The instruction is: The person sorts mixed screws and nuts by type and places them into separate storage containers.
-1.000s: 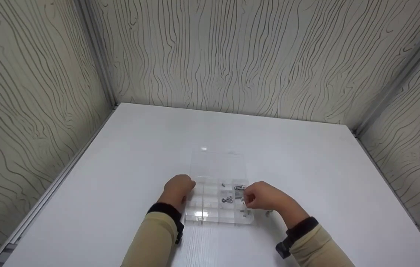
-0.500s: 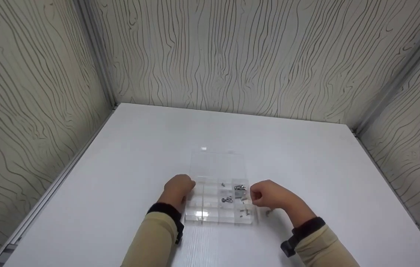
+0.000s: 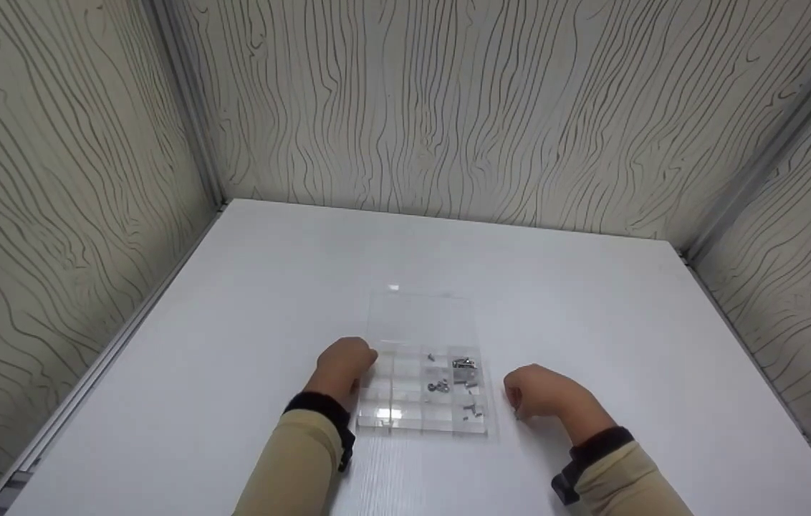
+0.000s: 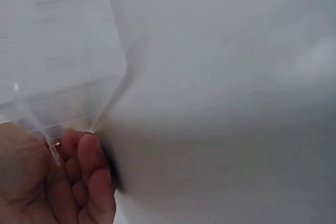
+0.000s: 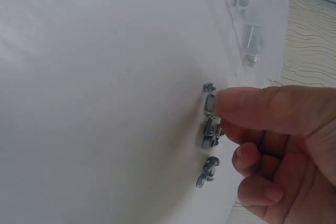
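A clear plastic compartment box (image 3: 420,431) lies on the table in the head view. My left hand (image 3: 343,364) holds its left wall, with curled fingers (image 4: 94,156) at the box's edge in the left wrist view. Metal nuts (image 3: 438,387) and screws (image 3: 464,364) sit in compartments on its right side. Right of the box, my right hand (image 3: 541,390) is low over the table. In the right wrist view its thumb (image 5: 231,103) is right at a small row of loose metal fasteners (image 5: 210,166). The thumb partly hides the index finger; I cannot tell whether they pinch a piece.
The box's transparent lid (image 3: 420,315) lies folded back away from me. Under everything is a white table (image 3: 291,265), bordered by wood-patterned panels (image 3: 434,107) at the back and sides. Compartments on the box's left half show no fasteners.
My right hand has moved from above the box's right compartments to the right and down, onto the loose fasteners. My left hand and the box have stayed in place.
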